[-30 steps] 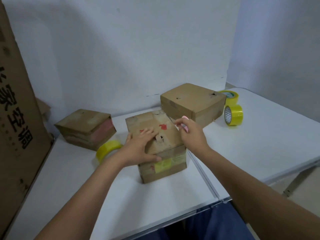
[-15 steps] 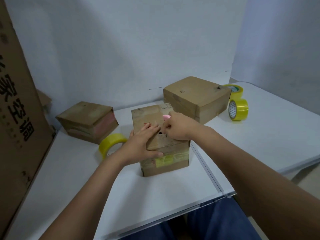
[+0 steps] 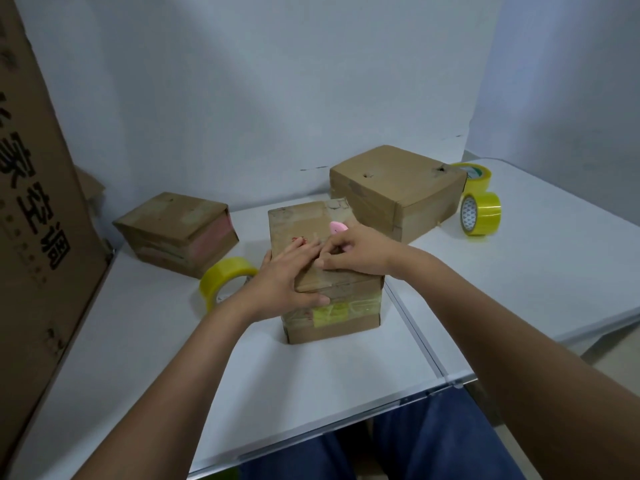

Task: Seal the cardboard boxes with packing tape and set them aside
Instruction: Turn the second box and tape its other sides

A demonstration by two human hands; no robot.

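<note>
Cardboard sheet (image 3: 38, 209), printed with dark characters, leans tall at the left of the white table (image 3: 519, 271). Three boxes sit on it: one far right (image 3: 398, 188), one far left (image 3: 176, 230), and the middle box (image 3: 322, 271) under both hands. The left hand (image 3: 280, 282) lies flat on its lid, fingers straight and together, thumb hooked over the front edge. The right hand (image 3: 356, 251) curls round a small pink tool (image 3: 337, 226). A yellow tape roll (image 3: 225, 282) stands just left. Pressing the lid firmly should keep the seam steady while cutting.
</note>
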